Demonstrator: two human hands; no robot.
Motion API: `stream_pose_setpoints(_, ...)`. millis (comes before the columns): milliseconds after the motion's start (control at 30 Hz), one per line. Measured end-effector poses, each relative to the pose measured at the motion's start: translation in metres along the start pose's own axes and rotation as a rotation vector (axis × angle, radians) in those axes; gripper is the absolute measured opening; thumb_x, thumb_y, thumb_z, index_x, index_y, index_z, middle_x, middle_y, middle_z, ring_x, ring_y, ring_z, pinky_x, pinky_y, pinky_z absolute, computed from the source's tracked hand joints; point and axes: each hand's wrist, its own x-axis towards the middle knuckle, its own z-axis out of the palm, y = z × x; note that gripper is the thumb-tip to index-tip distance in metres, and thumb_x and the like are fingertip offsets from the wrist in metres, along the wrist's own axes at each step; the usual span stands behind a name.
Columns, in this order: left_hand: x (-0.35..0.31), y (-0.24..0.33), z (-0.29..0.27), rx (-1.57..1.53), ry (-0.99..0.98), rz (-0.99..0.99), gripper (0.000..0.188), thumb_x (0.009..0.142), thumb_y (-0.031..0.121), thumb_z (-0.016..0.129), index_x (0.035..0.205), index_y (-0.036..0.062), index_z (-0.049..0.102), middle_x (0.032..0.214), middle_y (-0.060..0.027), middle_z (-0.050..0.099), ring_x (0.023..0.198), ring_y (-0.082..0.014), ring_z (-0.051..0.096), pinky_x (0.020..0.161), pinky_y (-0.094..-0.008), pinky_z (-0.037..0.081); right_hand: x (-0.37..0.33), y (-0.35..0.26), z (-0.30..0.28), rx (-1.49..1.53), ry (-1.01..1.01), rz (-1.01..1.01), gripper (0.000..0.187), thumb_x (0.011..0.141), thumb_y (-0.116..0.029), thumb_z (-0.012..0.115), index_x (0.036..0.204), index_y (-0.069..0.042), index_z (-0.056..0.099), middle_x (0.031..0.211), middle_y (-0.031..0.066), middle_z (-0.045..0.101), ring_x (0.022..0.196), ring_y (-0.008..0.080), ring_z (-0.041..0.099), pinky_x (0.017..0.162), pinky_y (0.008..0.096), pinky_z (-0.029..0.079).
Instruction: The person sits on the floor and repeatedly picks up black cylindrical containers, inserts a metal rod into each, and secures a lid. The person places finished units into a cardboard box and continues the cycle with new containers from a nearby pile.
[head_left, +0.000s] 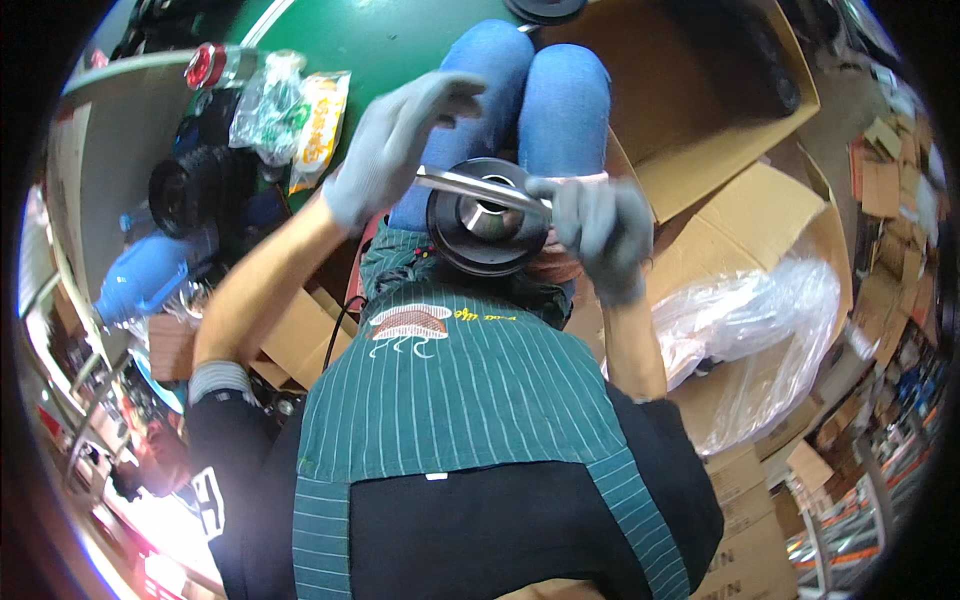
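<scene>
A black round wheel-like part (462, 240) with a shiny silver hub rests on my lap, against the striped green apron. Across its top runs a straight silver metal bar (485, 187). My right hand (605, 230), in a grey glove and smeared by motion, is closed round the bar's right end. My left hand (400, 140), also gloved in grey, is raised over my left thigh with its fingers apart and curved. The bar's left end lies close to the heel of that hand; whether they touch I cannot tell.
Left of me are a plastic bottle (225, 67), a clear bag (270, 110), a yellow-white packet (322, 120) and black round parts (195, 190). An open cardboard box (690, 130) stands ahead right. Beside me, clear plastic film (770, 320) spills from another carton. Another black disc (545, 8) lies beyond my knees.
</scene>
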Motion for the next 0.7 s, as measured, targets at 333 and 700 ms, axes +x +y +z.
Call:
stream_pose_setpoints(333, 0.113, -0.022, 0.045, 0.214, -0.435, 0.534, 0.064, 0.113, 0.050, 0.045, 0.092, 0.0014, 0.081, 0.082, -0.0192, 0.077, 0.082, -0.0361, 0.076, 0.079, -0.0465, 0.059, 0.064, -0.084, -0.024, 0.253, -0.811, -0.292, 0.023, 0.080, -0.028, 0.073, 0.066, -0.017, 0.059, 0.059, -0.0023, 0.045, 0.061, 0.0189, 0.052, 0.074, 0.0370, 0.049)
stream_pose_setpoints(700, 0.146, -0.004, 0.106, -0.151, -0.918, 0.414, 0.070, 0.111, 0.052, 0.045, 0.074, 0.0037, 0.079, 0.070, -0.0099, 0.075, 0.068, -0.0286, 0.072, 0.077, -0.0403, 0.058, 0.102, -0.085, 0.056, 0.158, -0.961, -0.184, 0.038, 0.083, -0.029, 0.070, 0.110, -0.002, 0.076, 0.087, 0.0066, 0.067, 0.079, 0.0258, 0.068, 0.073, 0.0404, 0.056)
